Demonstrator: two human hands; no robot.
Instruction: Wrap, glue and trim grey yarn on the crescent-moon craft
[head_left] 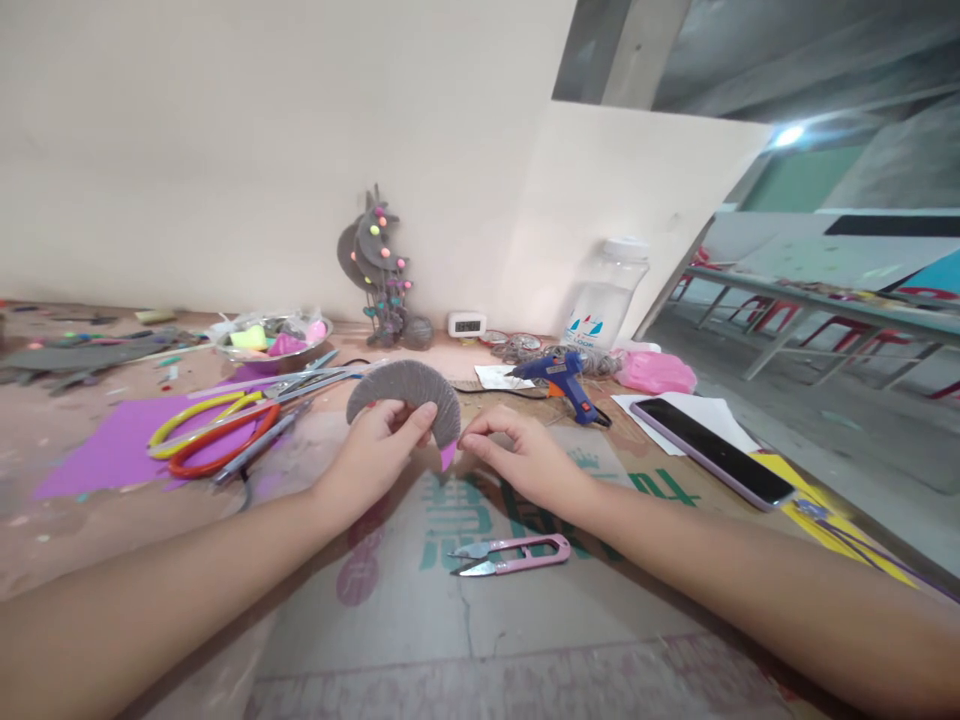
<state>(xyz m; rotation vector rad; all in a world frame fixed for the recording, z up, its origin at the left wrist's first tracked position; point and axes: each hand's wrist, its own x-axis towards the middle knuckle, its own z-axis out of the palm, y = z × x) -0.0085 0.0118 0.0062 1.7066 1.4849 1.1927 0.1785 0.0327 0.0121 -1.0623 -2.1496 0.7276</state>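
Above the middle of the cardboard, my left hand point(390, 438) grips a crescent point(416, 388) wrapped in grey yarn, thumb in front. Its lower right tip point(448, 457) shows bare purple. Close beside that tip, my right hand point(517, 450) is closed in a pinch; whatever lies between those fingertips is too small to make out. Pink thread snips point(517, 554) lie on the cardboard below both hands, blades pointing left. Behind the right hand rests a blue glue gun point(566, 385).
Left are scissors with yellow and red handles point(217, 430), purple sheet point(112, 450) and a metal bowl point(274, 345). A decorated grey moon ornament point(375, 260), small digital clock point(466, 323) and clear bottle point(604, 295) stand by the wall. A phone point(712, 452) lies right.
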